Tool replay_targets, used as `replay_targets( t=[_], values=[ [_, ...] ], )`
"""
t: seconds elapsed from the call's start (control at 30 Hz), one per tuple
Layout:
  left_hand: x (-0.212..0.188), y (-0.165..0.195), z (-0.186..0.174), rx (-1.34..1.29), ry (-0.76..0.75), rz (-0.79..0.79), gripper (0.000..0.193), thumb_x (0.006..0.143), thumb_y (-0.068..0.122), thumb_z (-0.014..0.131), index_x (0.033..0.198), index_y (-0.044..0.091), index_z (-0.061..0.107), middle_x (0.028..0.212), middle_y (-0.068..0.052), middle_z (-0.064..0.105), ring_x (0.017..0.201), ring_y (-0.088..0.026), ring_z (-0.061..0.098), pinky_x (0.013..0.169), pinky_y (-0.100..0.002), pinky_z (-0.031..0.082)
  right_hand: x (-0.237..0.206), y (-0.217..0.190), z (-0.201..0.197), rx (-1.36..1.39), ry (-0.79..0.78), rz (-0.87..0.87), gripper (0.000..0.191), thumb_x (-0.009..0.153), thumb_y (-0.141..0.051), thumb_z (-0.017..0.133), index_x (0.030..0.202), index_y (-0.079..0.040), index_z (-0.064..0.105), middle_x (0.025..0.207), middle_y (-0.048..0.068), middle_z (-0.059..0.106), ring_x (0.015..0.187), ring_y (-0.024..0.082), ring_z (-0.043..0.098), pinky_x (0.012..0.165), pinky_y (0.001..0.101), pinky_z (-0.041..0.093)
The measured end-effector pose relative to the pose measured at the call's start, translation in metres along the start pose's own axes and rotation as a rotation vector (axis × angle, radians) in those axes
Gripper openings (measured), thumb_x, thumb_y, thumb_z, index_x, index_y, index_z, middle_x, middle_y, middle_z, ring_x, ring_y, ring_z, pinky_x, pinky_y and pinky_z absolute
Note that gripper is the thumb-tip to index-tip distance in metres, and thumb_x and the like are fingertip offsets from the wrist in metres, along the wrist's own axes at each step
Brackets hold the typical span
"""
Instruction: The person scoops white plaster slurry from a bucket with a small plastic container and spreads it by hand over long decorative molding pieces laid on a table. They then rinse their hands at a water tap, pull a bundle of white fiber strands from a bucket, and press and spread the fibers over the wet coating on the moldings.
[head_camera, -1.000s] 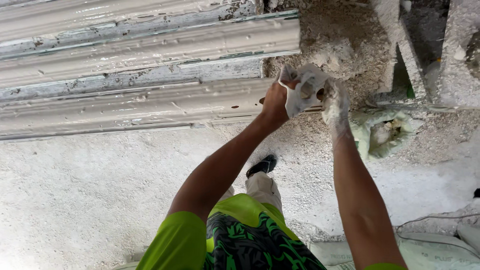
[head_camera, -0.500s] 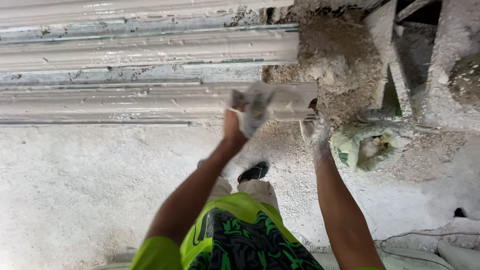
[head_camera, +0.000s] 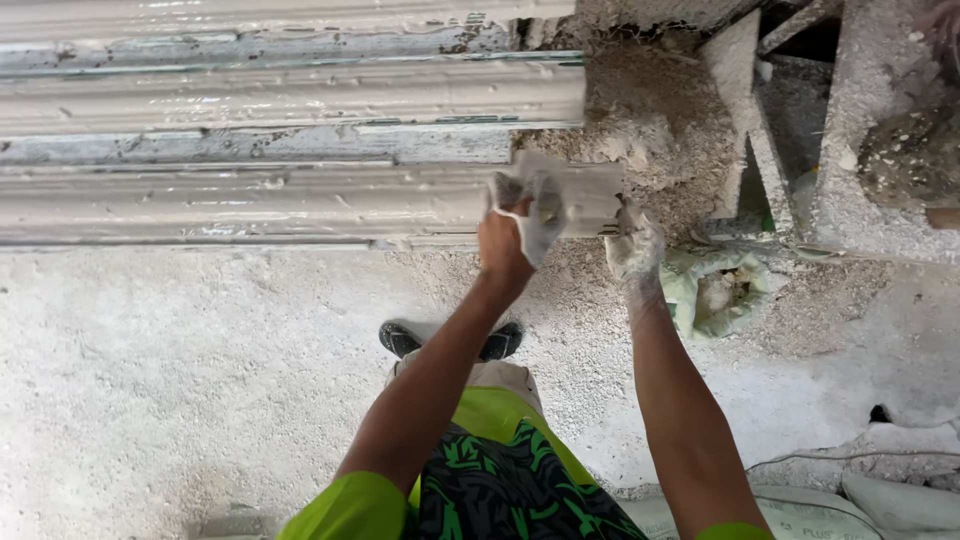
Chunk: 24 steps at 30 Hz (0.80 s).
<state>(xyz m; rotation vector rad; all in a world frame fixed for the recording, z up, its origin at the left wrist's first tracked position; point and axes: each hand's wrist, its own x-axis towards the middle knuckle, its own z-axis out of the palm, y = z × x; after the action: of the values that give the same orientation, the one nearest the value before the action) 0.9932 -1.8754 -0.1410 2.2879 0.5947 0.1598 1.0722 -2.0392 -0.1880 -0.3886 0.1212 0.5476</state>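
Long white plaster mouldings lie side by side on the ground, and the nearest moulding ends in front of me. My left hand grips a white rag or pad pressed against that moulding's right end. My right hand, caked in white plaster, rests at the end face of the same moulding; I cannot tell if it holds anything.
A pile of plaster crumbs lies behind the moulding's end. A pale green sack with plaster sits to the right. Concrete blocks or slabs stand at upper right. A thin cable and a white bag lie at lower right.
My left hand with the rag has slid leftward along the moulding's end, away from the right hand. The view has shifted slightly.
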Motion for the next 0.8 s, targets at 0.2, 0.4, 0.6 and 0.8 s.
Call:
replay_targets(
  t=[0.2,0.4,0.6,0.8],
  values=[
    [-0.004,0.012,0.014,-0.007,0.12,0.095,0.035,0.091,0.019,0.057,0.121,0.003,0.061,0.107,-0.016,0.069,0.076,-0.024,0.072,0.053,-0.029,0.058,-0.004,0.016,0.013,0.046,0.479,0.048,0.03,0.099,-0.018,0.053,0.12,0.001,0.063,0.107,0.014,0.07,0.094,0.023,0.071,0.078,0.033,0.066],
    [0.0,-0.064,-0.055,-0.259,-0.078,-0.404,0.036,0.105,0.031,0.05,0.128,0.005,0.059,0.108,-0.015,0.073,0.079,-0.024,0.077,0.053,-0.029,0.058,-0.018,0.004,-0.001,0.162,0.861,0.106,0.03,0.109,-0.019,0.048,0.114,0.003,0.068,0.09,0.015,0.071,0.079,0.023,0.072,0.07,0.0303,0.068],
    [-0.011,-0.121,-0.141,-0.024,0.366,-0.074,0.054,0.09,0.047,0.068,0.136,0.021,0.059,0.117,-0.022,0.07,0.089,-0.032,0.075,0.06,-0.037,0.061,-0.002,-0.031,0.012,0.094,0.612,0.038,0.029,0.108,-0.017,0.045,0.084,-0.011,0.06,0.072,0.002,0.059,0.063,0.018,0.066,0.062,0.0314,0.063],
    [-0.018,-0.197,-0.219,0.308,0.453,-0.047,0.06,0.089,0.033,0.072,0.145,0.018,0.058,0.127,-0.027,0.064,0.094,-0.042,0.071,0.057,-0.044,0.06,0.014,-0.024,0.057,-0.031,0.471,-0.05,0.033,0.108,-0.018,0.05,0.078,-0.011,0.063,0.073,0.003,0.061,0.061,0.015,0.058,0.056,0.0253,0.05]
  ],
)
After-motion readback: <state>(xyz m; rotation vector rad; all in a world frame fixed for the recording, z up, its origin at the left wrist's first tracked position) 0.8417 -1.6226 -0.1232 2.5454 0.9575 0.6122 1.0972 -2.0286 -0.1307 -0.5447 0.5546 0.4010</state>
